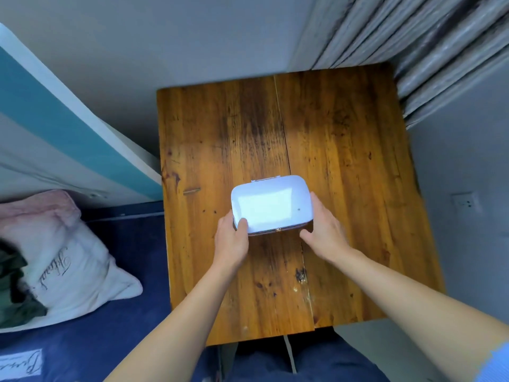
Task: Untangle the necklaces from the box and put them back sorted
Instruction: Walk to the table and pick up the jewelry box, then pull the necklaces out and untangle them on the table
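A white rounded box [271, 205] with a closed lid sits on the wooden table [344, 161], near the middle. A small gold clasp shows on its near edge. My left hand [232, 241] grips the box's near left corner, thumb on the lid. My right hand [326, 231] cups the right end of the box, fingers curled along its side and thumb by the near edge. No necklaces are visible; the inside of the box is hidden by the lid.
A bed with a dark blue cover [110, 312] and a white pillow [68, 266] lies left of the table. Grey curtains [427, 45] hang at the back right. A wall socket [465, 204] is on the right wall.
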Available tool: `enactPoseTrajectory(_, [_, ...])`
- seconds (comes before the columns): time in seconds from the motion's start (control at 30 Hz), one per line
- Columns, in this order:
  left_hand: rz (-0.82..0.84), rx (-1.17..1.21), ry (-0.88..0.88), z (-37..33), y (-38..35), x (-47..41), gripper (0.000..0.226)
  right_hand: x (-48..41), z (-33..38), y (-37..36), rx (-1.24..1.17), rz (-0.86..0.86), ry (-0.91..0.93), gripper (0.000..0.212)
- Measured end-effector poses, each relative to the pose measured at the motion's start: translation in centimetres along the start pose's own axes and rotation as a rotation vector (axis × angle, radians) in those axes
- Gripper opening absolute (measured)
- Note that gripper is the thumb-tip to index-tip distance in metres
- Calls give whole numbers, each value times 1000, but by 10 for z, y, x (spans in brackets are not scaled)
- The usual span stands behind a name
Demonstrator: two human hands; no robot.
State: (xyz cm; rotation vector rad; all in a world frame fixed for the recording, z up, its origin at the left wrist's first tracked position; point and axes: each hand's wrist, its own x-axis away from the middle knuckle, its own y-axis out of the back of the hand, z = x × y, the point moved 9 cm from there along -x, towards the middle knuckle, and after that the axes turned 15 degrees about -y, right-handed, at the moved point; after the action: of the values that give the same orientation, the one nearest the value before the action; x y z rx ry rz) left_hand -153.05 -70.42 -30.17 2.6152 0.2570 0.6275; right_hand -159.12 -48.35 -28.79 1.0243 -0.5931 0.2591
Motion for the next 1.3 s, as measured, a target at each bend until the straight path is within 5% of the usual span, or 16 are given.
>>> enactPoseTrajectory(0.23, [-193,154,-24,-20,38,-23,38,-22,35,65,-4,-227,194,32])
enactPoseTrajectory(0.33, [-143,-32,-11,-9,34,-29,41,-45,64,83,-86,-214,248,20])
enactPoseTrajectory(0.57, [149,-613,-134,27,-1,-17,53,-121,83,62,-191,-106,5,33])
enactPoseTrajectory(0.83, [150,-793,-232,34,-13,-25,64,-154,62,18,-314,0,-130,43])
enactPoseTrajectory(1.07, [148,-824,-204,29,-18,-38,60,-157,77,40,-142,-148,-97,44])
enactPoseTrajectory(1.2, [172,-823,-189,29,-18,-37,60,-109,80,74,-33,-334,155,20])
enactPoseTrajectory(1.3, [173,-828,-185,29,-19,-38,60,-84,75,48,173,-148,226,18])
